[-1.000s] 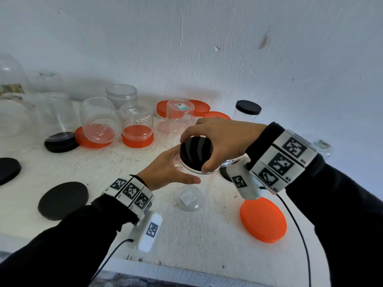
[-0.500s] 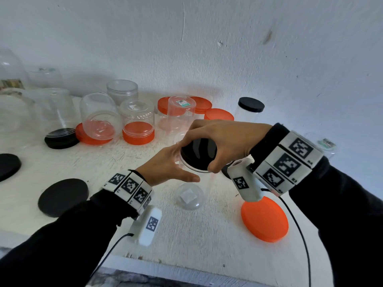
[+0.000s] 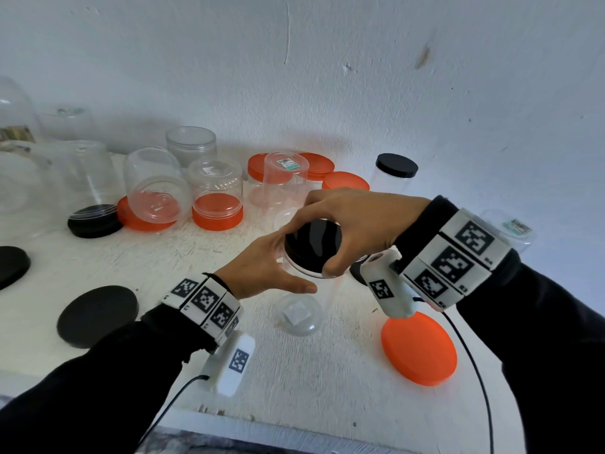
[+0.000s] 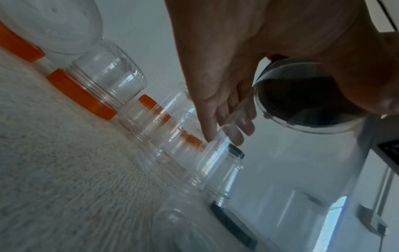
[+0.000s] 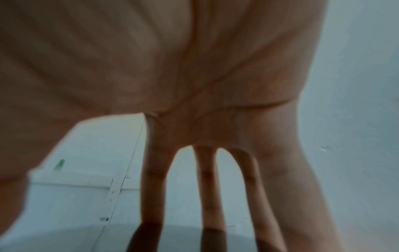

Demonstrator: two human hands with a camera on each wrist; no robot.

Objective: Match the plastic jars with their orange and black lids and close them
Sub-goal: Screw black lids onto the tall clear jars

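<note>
A tall clear plastic jar (image 3: pixel 302 314) stands upright at the middle of the white table. My left hand (image 3: pixel 266 271) holds its upper wall, thumb in front and fingers (image 4: pixel 224 119) round the back. A black lid (image 3: pixel 312 245) sits on the jar's mouth, and my right hand (image 3: pixel 347 221) grips that lid from above with thumb and fingertips on its rim. From below, the left wrist view shows the black lid (image 4: pixel 302 100) inside the clear neck. The right wrist view shows only the palm and spread fingers (image 5: pixel 207 187).
Loose lids lie around: an orange one (image 3: pixel 419 348) at the front right, black ones (image 3: pixel 96 314) at the front left and far left (image 3: pixel 13 265). Several clear jars, some upside down on orange lids (image 3: pixel 217 216), crowd the back. A closed black-lidded jar (image 3: pixel 396 172) stands by the wall.
The right hand has turned on the black lid, its fingers shifting round the rim. The left hand keeps its hold on the jar, which stays in place.
</note>
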